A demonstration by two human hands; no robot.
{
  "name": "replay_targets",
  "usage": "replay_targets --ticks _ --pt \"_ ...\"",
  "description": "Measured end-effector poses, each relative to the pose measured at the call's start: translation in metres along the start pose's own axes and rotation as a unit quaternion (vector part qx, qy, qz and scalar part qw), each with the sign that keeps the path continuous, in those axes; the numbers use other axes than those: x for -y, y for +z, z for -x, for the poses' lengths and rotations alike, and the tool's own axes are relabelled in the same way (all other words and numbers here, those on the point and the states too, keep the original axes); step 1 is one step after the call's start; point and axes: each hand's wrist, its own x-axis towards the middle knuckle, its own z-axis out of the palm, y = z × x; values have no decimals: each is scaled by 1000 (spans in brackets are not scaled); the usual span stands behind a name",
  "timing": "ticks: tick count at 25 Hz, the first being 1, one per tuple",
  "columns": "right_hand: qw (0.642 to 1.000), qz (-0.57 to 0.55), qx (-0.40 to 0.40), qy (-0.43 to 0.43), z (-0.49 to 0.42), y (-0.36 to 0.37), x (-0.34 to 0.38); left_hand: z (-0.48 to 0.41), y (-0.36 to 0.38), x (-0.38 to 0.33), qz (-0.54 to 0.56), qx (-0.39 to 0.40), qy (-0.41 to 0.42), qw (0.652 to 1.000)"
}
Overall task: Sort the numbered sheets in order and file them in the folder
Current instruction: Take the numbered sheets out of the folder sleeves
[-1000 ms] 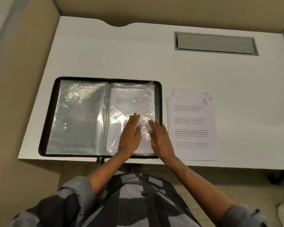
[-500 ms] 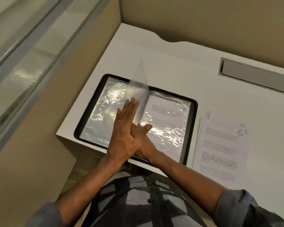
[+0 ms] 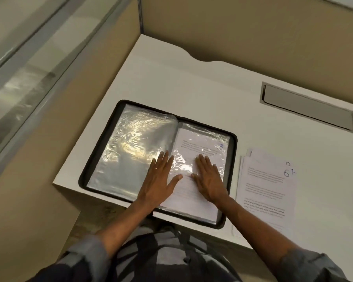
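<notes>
Bare table [image 3: 192, 84] lies open behind the folder [image 3: 118, 163] up to the rear wall [image 3: 243, 33]; a side wall [image 3: 102, 78] closes the left; sheets [image 3: 267, 192] lie just right of the folder, a narrow strip between.

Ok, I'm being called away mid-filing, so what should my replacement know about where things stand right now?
Left hand open, flat on the clear sleeves by the spine.
Right hand open, flat on the sleeve holding sheet 3.
Folder lies open on the desk; loose stack sits to its right, top sheet marked 6.
Done: sheet 3 is sleeved.
Left: file the loose stack in order.
</notes>
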Motion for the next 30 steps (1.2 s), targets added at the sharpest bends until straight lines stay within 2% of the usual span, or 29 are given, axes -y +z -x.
replay_targets --ticks 6,15,19,22,24,26,28,30 --pt "998 -9 -37 41 16 -3 -43 -71 18 -18 -32 58 104 992" --pt "995 -29 -59 71 27 -2 -50 -182 21 -16 -153 113 145 971" --pt "982 -100 -123 100 -1 -29 -40 -190 23 -11 -127 50 173 975" --pt "978 -67 -192 35 -49 -63 -33 -197 10 -13 -103 48 157 981" --pt "977 -47 -206 4 -90 -85 -33 -197 3 -14 -72 33 151 985" --pt "988 -35 -147 -23 -134 -101 -34 -194 -3 -13 -38 11 150 988" --pt "999 -38 -4 -14 -168 -114 -30 -189 -3 -14 -16 -7 153 988" --pt "989 -20 142 36 -190 -123 -27 -187 -3 -13 2 -18 144 989"
